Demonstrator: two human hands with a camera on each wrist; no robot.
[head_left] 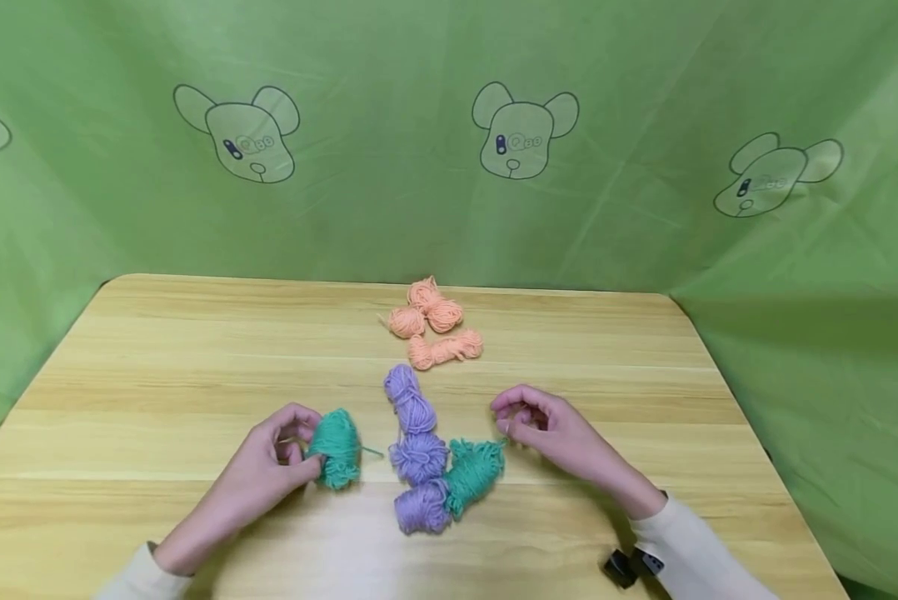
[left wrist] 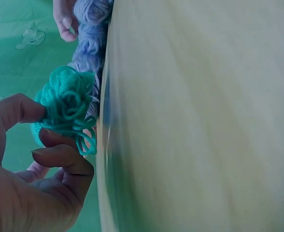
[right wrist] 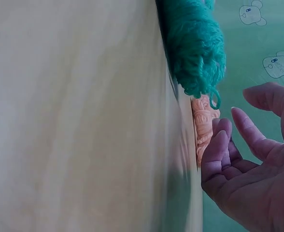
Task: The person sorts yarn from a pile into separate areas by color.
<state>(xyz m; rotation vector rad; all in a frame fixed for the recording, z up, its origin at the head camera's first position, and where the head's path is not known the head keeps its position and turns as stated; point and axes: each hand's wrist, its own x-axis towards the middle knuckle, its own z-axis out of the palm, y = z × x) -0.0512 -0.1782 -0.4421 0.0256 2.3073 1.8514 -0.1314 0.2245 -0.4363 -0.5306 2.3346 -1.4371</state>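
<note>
My left hand [head_left: 269, 467] pinches a small teal-green skein of yarn [head_left: 336, 448] between thumb and fingers, left of the purple yarn. A loose strand sticks out from its right side. In the left wrist view the looped end of this green skein [left wrist: 67, 104] faces the camera. My right hand [head_left: 550, 425] hovers with loosely bent fingers and holds nothing, just beyond the upper right end of a second green skein [head_left: 475, 475]. That second skein leans against the lowest of three purple skeins [head_left: 422, 507]. In the right wrist view a gap shows between thumb and fingers [right wrist: 250, 130].
The purple skeins form a column down the middle of the wooden table [head_left: 157, 358]. Behind them lie several peach skeins [head_left: 445, 348]. A small black device [head_left: 620, 568] is by the right sleeve. Green cloth [head_left: 389, 208] with printed mouse heads hangs around the table.
</note>
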